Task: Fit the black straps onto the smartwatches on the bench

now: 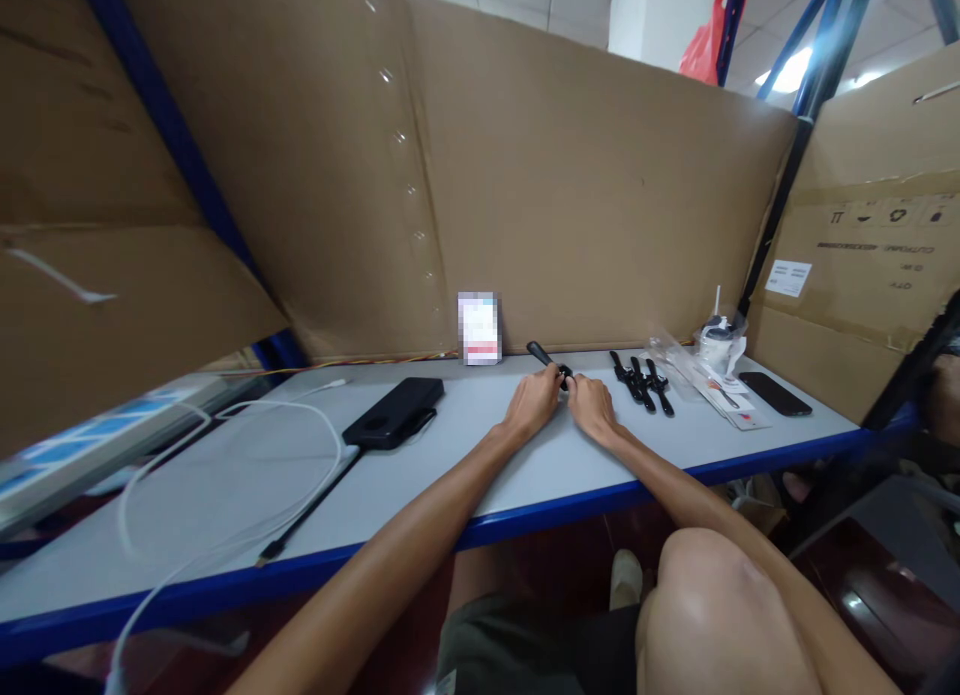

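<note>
A slim black item (538, 352) with a rounded end rises at a slant from between my hands, just above the table. Its middle part is dark and mostly covered by my fingers, so its exact kind does not show. My left hand (534, 397) is closed on it from the left. My right hand (590, 403) pinches the same item from the right, fingertips close to those of the left. To the right lie several similar black items (643, 383), long and slim with wider middles, side by side on the grey table (480, 455).
Clear plastic packaging and a printed card (739, 407) lie at right, near a lidded cup with straw (718, 345) and a phone (775, 393). A black power bank (396, 412) and white cable (330, 425) occupy the left. Cardboard (570, 195) walls the back.
</note>
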The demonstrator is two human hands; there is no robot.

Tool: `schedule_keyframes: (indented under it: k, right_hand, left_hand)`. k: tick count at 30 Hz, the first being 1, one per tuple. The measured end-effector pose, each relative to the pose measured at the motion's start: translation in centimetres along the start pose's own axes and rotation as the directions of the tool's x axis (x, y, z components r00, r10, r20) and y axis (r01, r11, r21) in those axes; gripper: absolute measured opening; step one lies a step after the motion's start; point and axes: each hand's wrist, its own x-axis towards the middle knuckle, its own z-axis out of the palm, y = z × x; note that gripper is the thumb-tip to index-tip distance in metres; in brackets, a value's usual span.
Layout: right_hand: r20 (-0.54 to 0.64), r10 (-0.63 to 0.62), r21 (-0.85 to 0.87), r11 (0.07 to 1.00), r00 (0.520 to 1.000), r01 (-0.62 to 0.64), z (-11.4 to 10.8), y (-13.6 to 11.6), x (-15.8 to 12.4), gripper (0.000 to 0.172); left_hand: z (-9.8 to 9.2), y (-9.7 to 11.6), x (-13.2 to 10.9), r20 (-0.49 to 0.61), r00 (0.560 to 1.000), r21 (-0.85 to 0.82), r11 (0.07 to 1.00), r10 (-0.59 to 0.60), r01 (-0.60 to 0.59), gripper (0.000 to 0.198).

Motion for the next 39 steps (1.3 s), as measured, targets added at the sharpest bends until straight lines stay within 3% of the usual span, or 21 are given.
schedule_keyframes:
  k: [8, 19, 24, 28, 34, 39]
  right_hand:
    - [-0.011, -0.042, -0.044, 0.998, 0.999, 0.041, 0.2, -0.1, -0.3, 0.042]
    - [0.022, -0.085, -0.078, 0.993, 0.996, 0.086, 0.4, -0.1, -0.3, 0.044]
    - [0.021, -0.066, -0.086, 0.994, 0.998, 0.067, 0.1, -0.2, -0.5, 0.044]
    - [0.033, -0.061, -0.099, 0.993, 0.998, 0.064, 0.0, -0.3, -0.5, 0.044]
    - [0.054, -0.033, -0.088, 0.995, 0.998, 0.038, -0.2, -0.1, -0.4, 0.045]
    - [0.052, -0.018, -0.060, 0.998, 0.998, 0.021, -0.7, -0.1, -0.4, 0.046]
  left_hand:
    - [0.0, 1.1, -0.6, 0.084, 0.990, 0.080, 0.991, -0.116, 0.109, 0.033]
    - [1.9, -0.3, 1.3, 0.107, 0.974, -0.249, 0.943, -0.202, 0.223, 0.038]
    - [1.9, -1.0, 1.2, 0.080, 0.989, -0.213, 0.967, -0.128, 0.143, 0.032]
    - [1.3, -1.4, 0.8, 0.127, 0.989, -0.152, 0.984, -0.077, 0.096, 0.033]
    - [-0.5, -1.3, -0.2, 0.171, 0.984, 0.056, 0.996, 0.056, -0.067, 0.023]
    - [-0.9, -0.7, -0.1, 0.049, 0.995, 0.038, 0.995, 0.088, -0.089, 0.019]
